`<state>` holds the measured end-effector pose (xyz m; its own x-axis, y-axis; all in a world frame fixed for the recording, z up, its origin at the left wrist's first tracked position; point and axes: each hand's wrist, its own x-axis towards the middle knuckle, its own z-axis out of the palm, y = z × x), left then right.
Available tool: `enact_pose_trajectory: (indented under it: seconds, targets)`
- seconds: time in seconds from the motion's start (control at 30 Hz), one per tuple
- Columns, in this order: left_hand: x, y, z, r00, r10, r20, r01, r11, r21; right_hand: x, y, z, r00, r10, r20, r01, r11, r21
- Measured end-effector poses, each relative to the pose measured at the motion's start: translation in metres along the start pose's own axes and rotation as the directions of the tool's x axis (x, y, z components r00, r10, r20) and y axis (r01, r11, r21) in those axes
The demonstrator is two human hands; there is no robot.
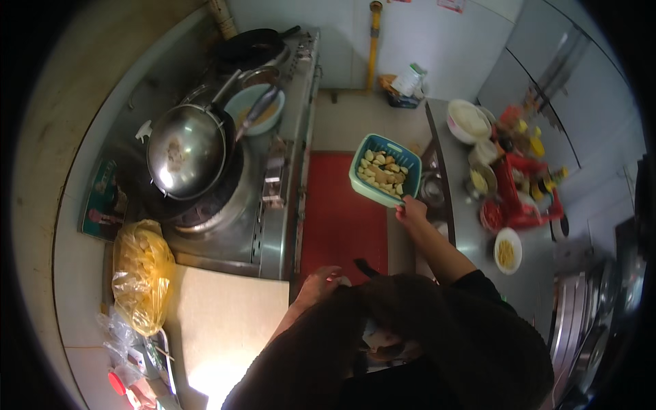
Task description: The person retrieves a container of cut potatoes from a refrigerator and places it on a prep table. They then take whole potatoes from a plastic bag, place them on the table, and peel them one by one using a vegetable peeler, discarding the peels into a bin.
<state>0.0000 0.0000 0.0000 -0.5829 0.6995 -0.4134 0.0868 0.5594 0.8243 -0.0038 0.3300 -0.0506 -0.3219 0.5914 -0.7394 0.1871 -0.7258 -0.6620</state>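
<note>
My right hand (pixel 411 212) grips the near right corner of a pale green plastic tub (pixel 365 190) with a darker draining basket inside, holding pale cloves like garlic and some brown pieces (pixel 383 171); it hangs over the red floor mat (pixel 342 239). My left hand (pixel 321 283) is low, beside the corner of the pale board (pixel 232 294), fingers curled near a small pale thing that is mostly hidden by my dark clothing.
Left, a steel stove (pixel 266 239) carries a domed wok (pixel 184 150), a bowl (pixel 263 119) and a black pan (pixel 246 44). A yellow bag (pixel 143 273) lies below. Right, a counter (pixel 478 239) holds bowls, bottles and a red rack (pixel 509 191). A yellow pipe (pixel 374 48) runs down the back wall.
</note>
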Motion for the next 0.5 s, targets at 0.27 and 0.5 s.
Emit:
enact_pose_trajectory:
  seconds: [0.27, 0.5]
  targets:
    - [0.235, 0.042, -0.077, 0.981, 0.191, 0.017, -0.192, 0.976, 0.1, 0.152, -0.131, 0.123, 0.985, -0.166, 0.034, 0.166, 0.986, 0.014]
    - [0.448, 0.094, -0.143, 0.974, 0.153, -0.168, -0.118, 0.972, 0.206, 0.321, -0.236, 0.23, 0.985, -0.17, 0.003, 0.17, 0.984, -0.042]
